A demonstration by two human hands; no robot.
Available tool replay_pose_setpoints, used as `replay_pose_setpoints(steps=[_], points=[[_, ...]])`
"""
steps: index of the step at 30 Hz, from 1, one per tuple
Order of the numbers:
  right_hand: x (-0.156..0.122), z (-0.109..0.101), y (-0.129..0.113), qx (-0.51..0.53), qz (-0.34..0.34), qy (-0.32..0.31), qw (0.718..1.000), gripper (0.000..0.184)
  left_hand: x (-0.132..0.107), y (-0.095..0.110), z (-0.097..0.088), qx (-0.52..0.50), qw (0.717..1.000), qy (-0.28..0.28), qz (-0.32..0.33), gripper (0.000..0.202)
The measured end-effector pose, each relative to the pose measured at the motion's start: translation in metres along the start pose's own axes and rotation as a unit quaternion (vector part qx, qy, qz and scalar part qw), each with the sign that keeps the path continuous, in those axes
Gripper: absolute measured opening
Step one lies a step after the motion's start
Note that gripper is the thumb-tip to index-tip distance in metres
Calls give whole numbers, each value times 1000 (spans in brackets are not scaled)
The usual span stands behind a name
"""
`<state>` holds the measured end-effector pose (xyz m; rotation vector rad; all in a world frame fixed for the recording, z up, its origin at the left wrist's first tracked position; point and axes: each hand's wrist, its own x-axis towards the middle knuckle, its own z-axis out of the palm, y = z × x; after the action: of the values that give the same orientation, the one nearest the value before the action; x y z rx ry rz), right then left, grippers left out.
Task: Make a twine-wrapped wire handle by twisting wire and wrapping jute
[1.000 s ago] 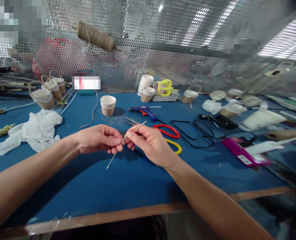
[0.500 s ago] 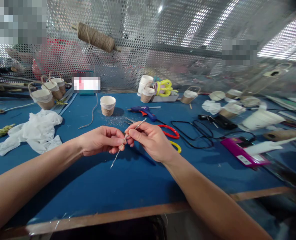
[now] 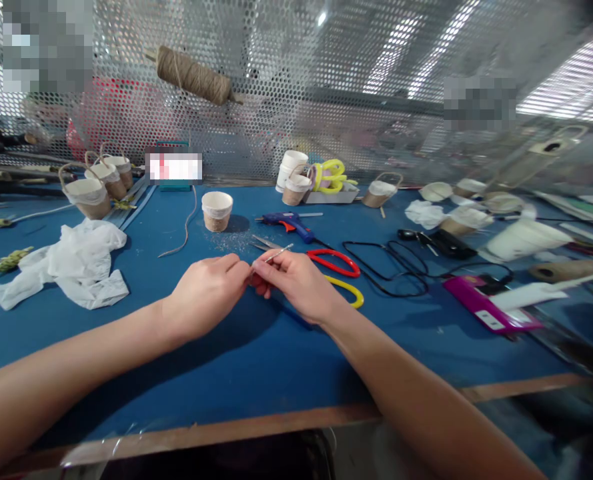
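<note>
A thin, twisted grey-white strand [image 3: 281,253] is pinched between my two hands above the blue table. Its upper end sticks out past the thumb of my right hand [image 3: 296,280], whose fingers are closed on it. My left hand [image 3: 209,293] is turned back-side up, fingers curled round the strand's other part, which is hidden. Just beyond the hands stands a small cup [image 3: 217,212] with a white rim and brown wrapped base. Scissors [image 3: 333,263] with one red and one yellow handle lie partly under my right hand.
A blue glue gun [image 3: 289,225] lies behind my hands, its black cable [image 3: 391,267] looping right. Crumpled white cloth [image 3: 71,263] is at left, near several handled cups [image 3: 89,199]. A purple power strip [image 3: 491,307] lies at right. A twine spool [image 3: 193,75] hangs on the mesh.
My left hand has rolled over, back now upward, covering the strand's lower end that showed before. The strand's upper end has tipped flatter. My right hand has barely moved.
</note>
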<state>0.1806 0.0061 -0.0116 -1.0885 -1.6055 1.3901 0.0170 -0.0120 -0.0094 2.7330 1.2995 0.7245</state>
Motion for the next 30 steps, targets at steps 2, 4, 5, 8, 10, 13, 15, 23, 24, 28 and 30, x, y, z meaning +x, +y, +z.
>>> replay_pose_setpoints(steps=[2, 4, 5, 8, 10, 13, 15, 23, 24, 28, 30], points=[[-1, -1, -2, 3, -19, -10, 1000, 21, 4, -4, -9, -154, 985, -28, -75, 15], [-2, -2, -4, 23, -33, -17, 999, 21, 7, -10, -17, -338, 923, -116, -139, 14], [-3, -2, -5, 36, -37, -20, 998, 21, 8, -13, -19, -414, 883, -149, -165, 14], [-5, -1, -5, 71, -52, -28, 996, 21, 9, -19, -18, -576, 768, -184, -210, 15], [-6, -1, -5, 83, -61, -30, 994, 20, 8, -19, -12, -633, 719, -189, -215, 16], [-5, -2, -3, 67, -64, -7, 996, 19, 6, -18, -3, -586, 777, -128, -193, 14], [-3, -2, -1, 40, -66, 26, 997, 20, 5, -16, -1, -428, 894, -14, -135, 10], [-1, 4, 4, -4, -65, 96, 993, 22, -1, 0, 2, 153, 970, 145, 118, 19], [-1, 4, 4, -11, -62, 99, 993, 22, -1, 1, 4, 165, 970, 140, 112, 19], [-3, 4, 2, -61, -63, 96, 992, 21, -1, 3, 6, 130, 982, 108, 86, 21], [-4, 4, 0, -81, -73, 94, 990, 20, 1, 1, 3, 53, 994, 89, 45, 20]])
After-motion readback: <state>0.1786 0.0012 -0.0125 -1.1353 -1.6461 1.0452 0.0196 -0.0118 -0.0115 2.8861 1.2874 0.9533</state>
